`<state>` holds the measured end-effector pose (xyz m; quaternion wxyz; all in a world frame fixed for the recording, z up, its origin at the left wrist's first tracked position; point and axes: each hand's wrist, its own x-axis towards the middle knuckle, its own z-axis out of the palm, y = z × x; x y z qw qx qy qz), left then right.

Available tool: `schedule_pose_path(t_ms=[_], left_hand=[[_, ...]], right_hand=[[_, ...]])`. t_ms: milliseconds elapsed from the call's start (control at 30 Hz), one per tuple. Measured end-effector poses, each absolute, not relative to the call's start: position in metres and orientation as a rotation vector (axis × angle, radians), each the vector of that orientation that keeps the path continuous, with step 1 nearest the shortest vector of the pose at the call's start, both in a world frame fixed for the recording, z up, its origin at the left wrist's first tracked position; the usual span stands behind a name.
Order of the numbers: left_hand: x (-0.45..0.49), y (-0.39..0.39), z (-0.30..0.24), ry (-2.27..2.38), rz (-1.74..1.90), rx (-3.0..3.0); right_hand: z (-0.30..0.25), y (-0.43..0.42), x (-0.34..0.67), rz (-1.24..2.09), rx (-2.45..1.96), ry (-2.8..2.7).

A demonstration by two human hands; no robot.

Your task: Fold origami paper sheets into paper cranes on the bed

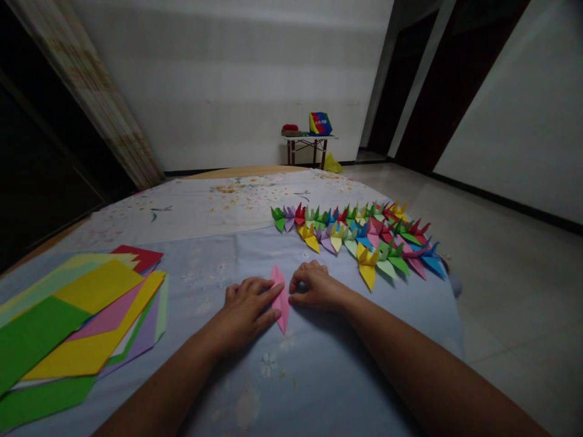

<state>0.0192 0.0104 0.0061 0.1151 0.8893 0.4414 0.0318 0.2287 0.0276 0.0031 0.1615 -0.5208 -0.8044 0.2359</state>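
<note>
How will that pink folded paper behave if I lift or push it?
The pink folded paper looks thin and narrow, so it is probably very light and easily crumpled. It lies flat under the left hand, so it should not roll. On the soft cloth it may snag rather than slide.

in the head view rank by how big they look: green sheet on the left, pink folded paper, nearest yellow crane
1. green sheet
2. pink folded paper and yellow crane: too alike to rank
</note>
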Motion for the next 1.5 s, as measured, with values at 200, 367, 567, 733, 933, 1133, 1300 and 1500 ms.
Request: schedule_pose_path(t_ms=[200,367,567,733,933,1133,1300,1500], left_hand=[[0.02,0.009,0.004,1.293,0.112,2.639],[0.021,0.007,0.003,1.301,0.131,2.666],[0.022,0.005,0.007,1.283,0.156,2.641],[0.016,0.009,0.013,1.227,0.173,2.543],[0.01,0.012,0.017,1.204,0.231,2.5],[0.01,0.013,0.014,1.212,0.276,2.517],[0.01,0.013,0.015,1.209,0.282,2.517],[0.01,0.013,0.016,1.193,0.294,2.508]], right_hand=[[0.005,0.026,0.228,0.682,-1.489,-2.307],[0.005,0.027,0.23,0.694,-1.443,-2.332],[0.005,0.024,0.231,0.65,-1.138,-2.383],[0.005,0.022,0.231,0.646,-1.1,-2.451],[0.002,0.024,0.232,0.657,-1.076,-2.43],[0.006,0.023,0.231,0.619,-1.058,-2.454],[0.009,0.022,0.231,0.578,-1.024,-2.478],[0.006,0.024,0.228,0.489,-1.03,-2.435]])
